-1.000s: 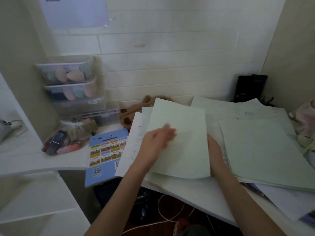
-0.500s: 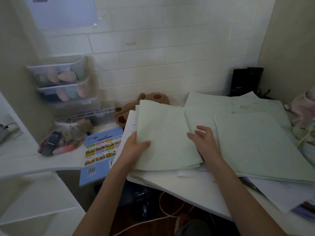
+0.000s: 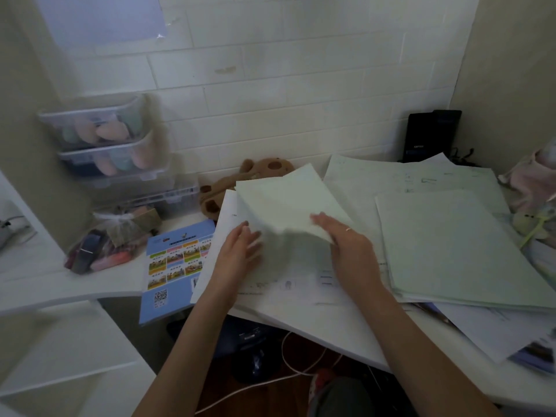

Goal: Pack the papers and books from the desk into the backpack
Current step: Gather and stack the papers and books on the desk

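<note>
A pale green sheet [image 3: 285, 200] is raised at its near edge above a spread of white printed papers [image 3: 288, 284] on the white desk [image 3: 45, 278]. My right hand [image 3: 346, 245] holds that near edge, fingers on top and thumb hidden. The straight fingers of my left hand [image 3: 237, 251] touch the sheet's left side. A blue booklet [image 3: 177, 266] lies left of the papers, overhanging the desk edge. A larger stack of green papers [image 3: 451, 245] lies to the right. A dark bag [image 3: 249, 335] sits under the desk, mostly hidden.
A brown plush toy [image 3: 264, 170] lies behind the papers. Clear stacked drawers [image 3: 105, 139] and a plastic bag of small items [image 3: 105, 245] stand at the left. A black device [image 3: 430, 133] is at the back right, a pink item [image 3: 535, 179] far right. A white cable [image 3: 288, 356] runs across the floor.
The green sheet lay flat half a second ago; now its near edge is lifted. My right hand has moved left onto that edge, and my left hand has let go and straightened.
</note>
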The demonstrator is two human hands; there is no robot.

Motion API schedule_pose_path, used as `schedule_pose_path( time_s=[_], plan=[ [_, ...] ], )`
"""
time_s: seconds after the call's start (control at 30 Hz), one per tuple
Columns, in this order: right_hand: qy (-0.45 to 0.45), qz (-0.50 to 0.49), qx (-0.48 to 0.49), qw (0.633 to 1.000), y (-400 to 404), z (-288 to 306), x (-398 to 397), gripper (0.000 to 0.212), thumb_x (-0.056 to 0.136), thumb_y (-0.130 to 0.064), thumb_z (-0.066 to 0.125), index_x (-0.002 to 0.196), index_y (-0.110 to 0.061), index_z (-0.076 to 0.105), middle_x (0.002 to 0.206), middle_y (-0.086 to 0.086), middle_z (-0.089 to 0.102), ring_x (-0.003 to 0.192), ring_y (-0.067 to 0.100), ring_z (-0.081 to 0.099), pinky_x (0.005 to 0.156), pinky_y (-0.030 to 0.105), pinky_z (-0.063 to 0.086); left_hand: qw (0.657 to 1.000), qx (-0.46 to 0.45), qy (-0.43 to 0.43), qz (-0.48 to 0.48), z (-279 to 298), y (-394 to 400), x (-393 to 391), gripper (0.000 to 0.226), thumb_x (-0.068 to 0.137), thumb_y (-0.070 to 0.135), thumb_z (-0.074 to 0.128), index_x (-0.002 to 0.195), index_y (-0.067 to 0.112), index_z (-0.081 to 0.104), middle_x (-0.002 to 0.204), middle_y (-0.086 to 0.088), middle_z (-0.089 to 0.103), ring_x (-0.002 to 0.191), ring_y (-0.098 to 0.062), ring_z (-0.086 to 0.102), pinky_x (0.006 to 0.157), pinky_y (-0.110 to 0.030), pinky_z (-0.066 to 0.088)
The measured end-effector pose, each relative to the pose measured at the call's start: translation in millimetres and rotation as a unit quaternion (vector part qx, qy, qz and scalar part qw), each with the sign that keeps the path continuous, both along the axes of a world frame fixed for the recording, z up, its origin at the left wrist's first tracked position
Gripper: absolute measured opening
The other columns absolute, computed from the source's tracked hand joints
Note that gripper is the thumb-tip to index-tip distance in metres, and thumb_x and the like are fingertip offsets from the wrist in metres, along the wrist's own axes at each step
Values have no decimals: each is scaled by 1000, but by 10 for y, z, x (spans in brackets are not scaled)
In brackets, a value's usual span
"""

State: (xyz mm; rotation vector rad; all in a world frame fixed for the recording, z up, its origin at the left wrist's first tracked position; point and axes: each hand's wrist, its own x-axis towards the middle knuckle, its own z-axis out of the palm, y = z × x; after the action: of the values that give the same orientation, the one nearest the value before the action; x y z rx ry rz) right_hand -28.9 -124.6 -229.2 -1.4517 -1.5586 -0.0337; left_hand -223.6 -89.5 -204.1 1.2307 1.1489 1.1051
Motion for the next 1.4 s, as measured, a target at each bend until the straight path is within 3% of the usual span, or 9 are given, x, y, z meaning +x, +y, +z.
schedule_pose_path(
  time_s=[0.13,0.3,0.47,0.6,0.77,0.93,1.1,1.2,1.4],
  plan=[
    [108,-90,95,985,-91,118,19,74,77,22,43,135,-23,51,136,5,54,124,10,49,105,1,22,952,94,263,125,-179,73,-95,60,93,31,53,146,17,28,151,-5,31,138,-26,28,113,-43,25],
    [99,-69,36,992,-79,82,54,79,76,23,39,137,-25,48,144,6,46,134,13,40,112,12,20,913,58,404,19,-143,151,-71,81,88,42,58,150,16,13,154,-11,24,144,-30,15,118,-46,6],
    [109,-63,-22,992,-10,-24,49,73,81,21,38,137,-24,48,144,8,45,134,18,41,112,18,22,996,0,86,-21,-31,131,27,78,82,18,71,146,21,25,143,-2,46,119,-20,52,96,-32,41],
    [108,-47,-42,992,29,-56,62,72,84,18,37,140,-28,43,144,8,45,134,19,42,110,19,24,980,-76,-176,-54,-64,55,111,84,82,-1,64,148,26,20,139,-7,47,112,-27,58,76,-39,55],
    [96,-49,-38,993,3,-38,74,74,84,18,37,140,-31,43,147,8,41,136,16,38,107,10,17,992,88,89,-1,-138,27,174,88,83,1,63,146,42,17,114,12,56,90,-5,61,64,-17,55],
    [146,-105,27,983,-26,22,118,76,85,18,36,140,-34,42,149,6,38,138,12,34,112,12,16,953,174,99,226,197,186,-228,79,83,5,61,148,29,23,138,4,45,108,-11,56,86,-28,49],
    [169,-112,76,976,-24,56,75,79,82,22,36,140,-31,40,146,7,42,138,14,34,113,18,20,885,282,157,335,520,54,-483,69,85,0,52,147,19,30,91,44,50,90,7,54,82,-10,37],
    [180,-110,79,974,-32,48,72,77,83,21,37,140,-31,42,145,5,44,138,14,36,115,24,23,898,325,139,261,511,73,-437,65,84,3,61,142,21,38,86,57,44,80,20,51,79,-4,44],
    [217,-131,91,963,-23,44,95,70,87,17,37,138,-30,45,141,9,49,133,20,44,112,35,33,963,192,161,-98,311,32,-71,37,87,20,65,121,33,58,103,-2,71,88,0,66,79,-21,55]
  ],
)
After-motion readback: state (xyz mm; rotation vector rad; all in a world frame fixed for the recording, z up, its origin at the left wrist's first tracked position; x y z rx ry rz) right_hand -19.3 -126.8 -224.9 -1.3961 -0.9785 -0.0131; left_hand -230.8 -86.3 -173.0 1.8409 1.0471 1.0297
